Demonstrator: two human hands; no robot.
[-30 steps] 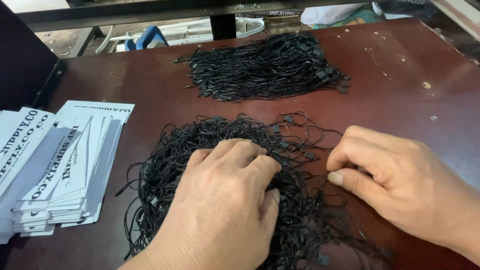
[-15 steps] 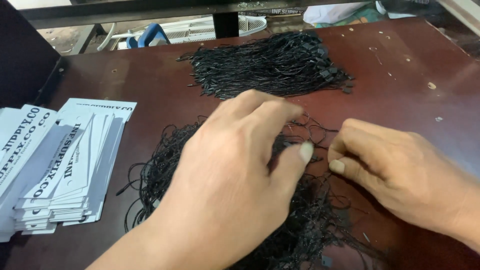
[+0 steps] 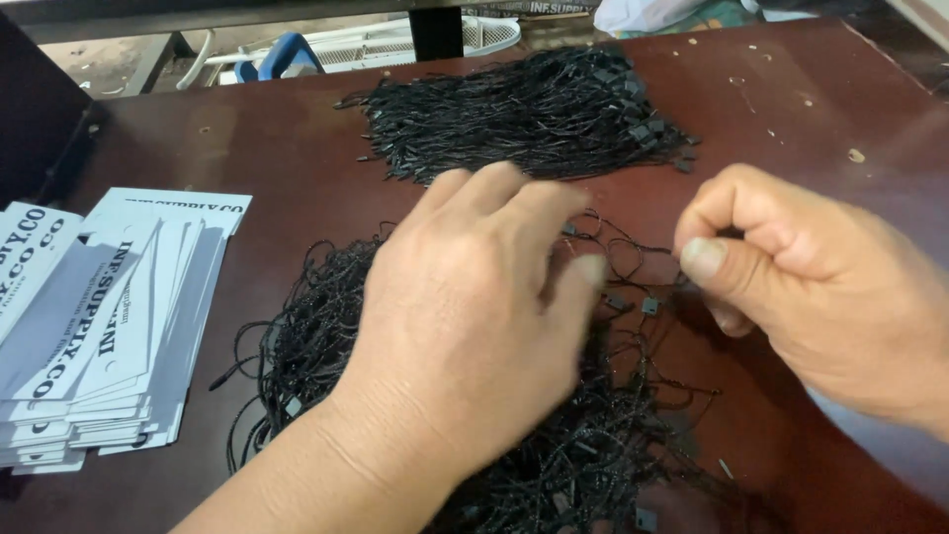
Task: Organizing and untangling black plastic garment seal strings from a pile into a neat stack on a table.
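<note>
A loose tangle of thin black strings with small black clasps (image 3: 613,425) lies on the dark brown table (image 3: 277,148) in front of me. My left hand (image 3: 474,307) hovers palm-down over this tangle, fingers together and reaching right, thumb near a strand. My right hand (image 3: 801,277) sits at the tangle's right edge, fingers curled and thumb pressed against them, pinching a black string. A second, tidier bundle of black strings (image 3: 534,109) lies farther back on the table.
Stacks of white printed paper tags (image 3: 109,326) lie fanned out at the left edge. Behind the table a white fan guard (image 3: 395,44) and a blue object (image 3: 287,54) sit on the floor. A dark panel (image 3: 35,119) stands at the far left.
My left hand lifted off the tangle and reached right toward my right hand. My right hand rose slightly and closed its thumb and fingers on a string.
</note>
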